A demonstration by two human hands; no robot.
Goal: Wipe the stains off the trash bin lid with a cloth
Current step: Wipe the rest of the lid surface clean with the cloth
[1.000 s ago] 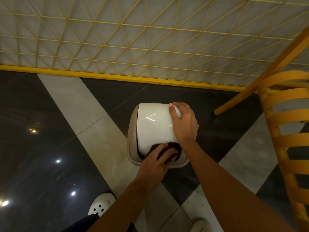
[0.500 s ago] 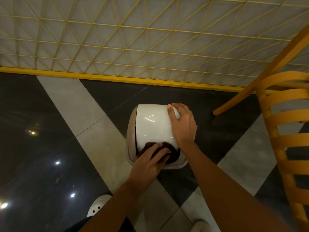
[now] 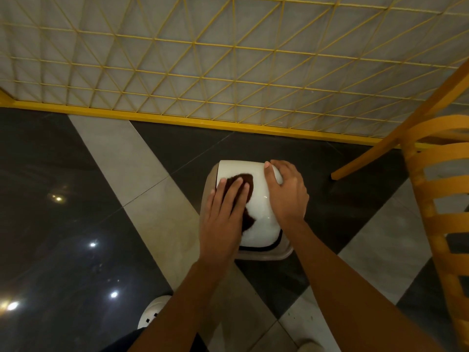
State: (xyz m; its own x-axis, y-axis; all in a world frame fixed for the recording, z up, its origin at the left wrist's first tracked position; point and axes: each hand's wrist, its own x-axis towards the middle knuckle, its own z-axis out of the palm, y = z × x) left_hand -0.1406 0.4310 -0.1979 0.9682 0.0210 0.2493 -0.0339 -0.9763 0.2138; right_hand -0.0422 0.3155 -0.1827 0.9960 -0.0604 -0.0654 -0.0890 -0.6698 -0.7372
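Observation:
A small trash bin stands on the floor below me, its beige rim (image 3: pixel 264 255) showing around a glossy white domed lid (image 3: pixel 261 212). A dark brown cloth (image 3: pixel 247 182) lies on the lid's left half. My left hand (image 3: pixel 223 217) presses flat on the cloth with fingers stretched toward the lid's far edge. My right hand (image 3: pixel 286 191) clasps the lid's right side, thumb on top near the far corner. Part of the cloth is hidden under my left palm.
A yellow wire-grid partition (image 3: pixel 228 72) with a yellow base rail runs across behind the bin. An orange slatted chair (image 3: pixel 436 199) stands at the right, one leg near the bin. My white shoe (image 3: pixel 152 313) is at the bottom on the grey and black tiles.
My left hand has slid the cloth from the lid's near edge up across the top toward the far edge. My right hand has kept its hold on the lid's right side.

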